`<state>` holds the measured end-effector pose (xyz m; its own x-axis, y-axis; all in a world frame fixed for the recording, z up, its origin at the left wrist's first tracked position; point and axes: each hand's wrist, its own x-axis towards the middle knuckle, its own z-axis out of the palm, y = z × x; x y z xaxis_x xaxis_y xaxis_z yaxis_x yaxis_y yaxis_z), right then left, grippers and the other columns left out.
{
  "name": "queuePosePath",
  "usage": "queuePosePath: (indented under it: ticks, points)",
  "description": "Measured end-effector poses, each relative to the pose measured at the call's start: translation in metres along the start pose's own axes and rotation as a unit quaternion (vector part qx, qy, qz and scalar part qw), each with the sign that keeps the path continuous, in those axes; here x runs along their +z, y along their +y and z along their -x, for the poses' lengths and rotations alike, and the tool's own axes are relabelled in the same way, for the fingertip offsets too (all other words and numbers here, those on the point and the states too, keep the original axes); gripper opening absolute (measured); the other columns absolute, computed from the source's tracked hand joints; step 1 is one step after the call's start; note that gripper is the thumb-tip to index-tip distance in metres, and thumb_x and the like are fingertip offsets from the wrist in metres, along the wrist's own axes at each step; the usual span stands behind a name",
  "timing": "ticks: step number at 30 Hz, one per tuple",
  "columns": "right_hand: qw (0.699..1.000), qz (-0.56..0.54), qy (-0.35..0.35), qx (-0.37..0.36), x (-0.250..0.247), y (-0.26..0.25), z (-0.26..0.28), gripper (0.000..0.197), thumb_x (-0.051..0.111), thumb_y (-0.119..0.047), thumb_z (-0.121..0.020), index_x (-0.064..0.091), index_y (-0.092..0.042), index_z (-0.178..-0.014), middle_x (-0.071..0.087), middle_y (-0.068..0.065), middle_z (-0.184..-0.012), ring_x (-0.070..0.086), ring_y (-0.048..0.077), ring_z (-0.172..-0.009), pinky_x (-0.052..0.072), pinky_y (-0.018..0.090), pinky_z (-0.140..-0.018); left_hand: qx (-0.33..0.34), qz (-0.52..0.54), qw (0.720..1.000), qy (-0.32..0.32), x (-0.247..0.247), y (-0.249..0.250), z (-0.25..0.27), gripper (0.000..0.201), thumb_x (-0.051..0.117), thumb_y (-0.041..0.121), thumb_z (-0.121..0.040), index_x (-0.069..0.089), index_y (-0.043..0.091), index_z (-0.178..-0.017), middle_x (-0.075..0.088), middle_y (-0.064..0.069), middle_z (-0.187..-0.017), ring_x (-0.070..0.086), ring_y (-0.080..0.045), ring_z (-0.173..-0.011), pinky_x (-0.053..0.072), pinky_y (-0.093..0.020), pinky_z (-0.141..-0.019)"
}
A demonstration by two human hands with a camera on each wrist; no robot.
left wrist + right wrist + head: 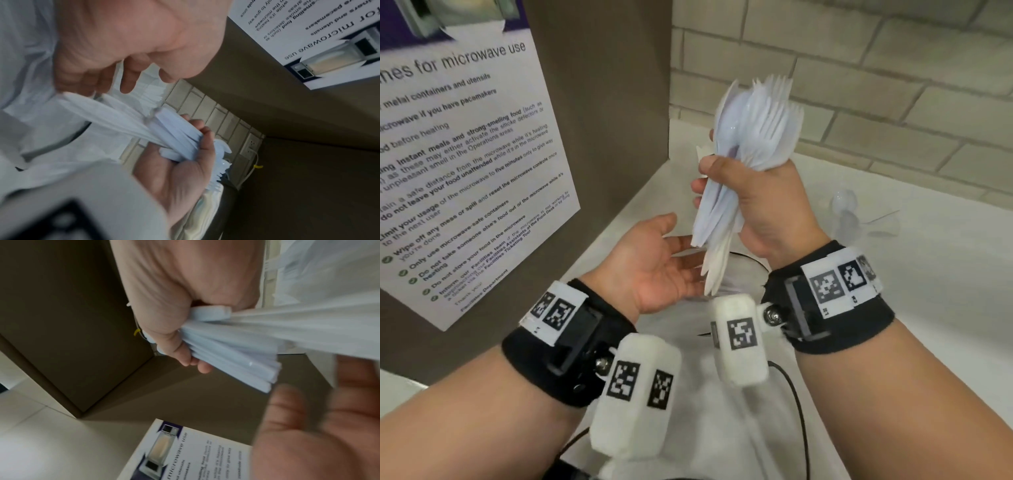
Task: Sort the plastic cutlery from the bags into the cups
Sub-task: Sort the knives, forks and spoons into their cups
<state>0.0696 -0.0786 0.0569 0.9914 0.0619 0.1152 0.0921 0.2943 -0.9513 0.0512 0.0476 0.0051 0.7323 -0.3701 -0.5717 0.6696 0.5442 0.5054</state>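
Evidently, I was squaring up a mixed bundle before sorting.
My right hand clenched the cutlery bunch upright above the worktop, heads fanned to tell types apart; left hand lay open under the handle ends.

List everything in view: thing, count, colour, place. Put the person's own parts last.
Cutlery bundle: one fistful, too many to count, white; forks and at least one spoon, heads up, above the counter.
Clear spoons: a few, transparent, lying on the counter right of the hands.
Counter: one, white, under the hands.
Poster: one, white with purple top, microwave rules, on the brown panel at left.
Brown panel: one, left of the corner.
Tiled wall: beige, behind the counter.
Power socket: one, white, on the tiles.
Black cable: one, on the counter near the wrists.
Wrist bands: two, black with white marker tags.
Right hand: grips the bundle's handles.
Left hand: palm up, fingers straight, under the handle ends.
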Motion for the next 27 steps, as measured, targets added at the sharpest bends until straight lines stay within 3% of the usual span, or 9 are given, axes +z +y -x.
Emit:
queuePosePath:
  ticks: [5,9,12,16,19,22,27]
  points:
    - [1.000,-0.007,0.002,-0.024,0.003,0.001,0.001,0.018,0.066,0.006,-0.083,0.063,-0.010,-0.089,0.063,0.009,-0.076,0.065,0.026,-0.070,0.057,0.042,-0.072,-0.014,0.038,0.999,-0.022,-0.001,-0.010,-0.006,0.051,0.040,0.039,-0.101,0.057,-0.006,-0.120,0.059,-0.028,-0.111,0.061,-0.045,-0.108,0.046,-0.059,-0.097]
    - [0.998,0.040,0.016,-0.043,0.007,0.017,0.006,0.023,0.076,0.001,-0.066,0.069,-0.021,-0.068,0.064,0.006,-0.071,0.064,0.034,-0.078,0.055,0.061,-0.080,0.045,0.105,0.993,-0.044,0.003,-0.009,-0.009,0.038,0.036,0.015,-0.101,0.059,-0.005,-0.124,0.060,-0.023,-0.121,0.057,-0.033,-0.121,0.047,-0.050,-0.101]
    - [0.997,0.073,0.009,-0.027,0.006,0.022,0.009,0.019,0.074,-0.003,-0.060,0.072,-0.022,-0.064,0.067,0.008,-0.074,0.066,0.045,-0.088,0.052,0.064,-0.081,0.084,0.136,0.986,-0.037,0.002,-0.010,-0.013,0.037,0.034,0.004,-0.098,0.058,-0.009,-0.123,0.062,-0.023,-0.123,0.059,-0.031,-0.119,0.049,-0.048,-0.100]
    - [0.996,0.082,0.011,-0.031,0.005,0.020,0.007,0.019,0.070,-0.004,-0.060,0.071,-0.023,-0.063,0.064,0.008,-0.072,0.062,0.039,-0.078,0.052,0.063,-0.079,0.049,0.056,0.997,-0.029,0.001,-0.017,-0.010,0.032,0.038,0.012,-0.095,0.064,-0.002,-0.108,0.054,-0.022,-0.110,0.051,-0.035,-0.104,0.040,-0.055,-0.105]
    - [0.993,0.108,0.007,-0.038,0.007,0.026,0.008,0.019,0.074,-0.003,-0.061,0.071,-0.016,-0.074,0.067,0.018,-0.080,0.066,0.039,-0.083,0.055,0.060,-0.080,0.084,0.100,0.990,-0.053,0.007,-0.011,-0.006,0.036,0.035,0.012,-0.099,0.063,-0.003,-0.115,0.064,-0.020,-0.115,0.059,-0.032,-0.112,0.040,-0.050,-0.107]
    - [0.991,0.129,0.021,-0.034,0.008,0.034,0.011,0.025,0.078,-0.006,-0.060,0.069,-0.007,-0.084,0.070,0.019,-0.087,0.069,0.035,-0.087,0.056,0.057,-0.081,0.098,0.094,0.988,-0.069,0.011,-0.006,-0.003,0.038,0.033,0.018,-0.102,0.065,0.003,-0.113,0.070,-0.019,-0.113,0.067,-0.029,-0.107,0.049,-0.046,-0.097]
    - [0.989,0.141,0.017,-0.045,0.006,0.039,0.011,0.023,0.078,-0.003,-0.061,0.069,-0.016,-0.078,0.072,0.012,-0.085,0.070,0.026,-0.083,0.057,0.053,-0.082,0.099,0.078,0.991,-0.042,0.010,-0.008,-0.002,0.037,0.033,0.017,-0.101,0.066,0.005,-0.114,0.071,-0.017,-0.112,0.068,-0.028,-0.106,0.053,-0.044,-0.090]
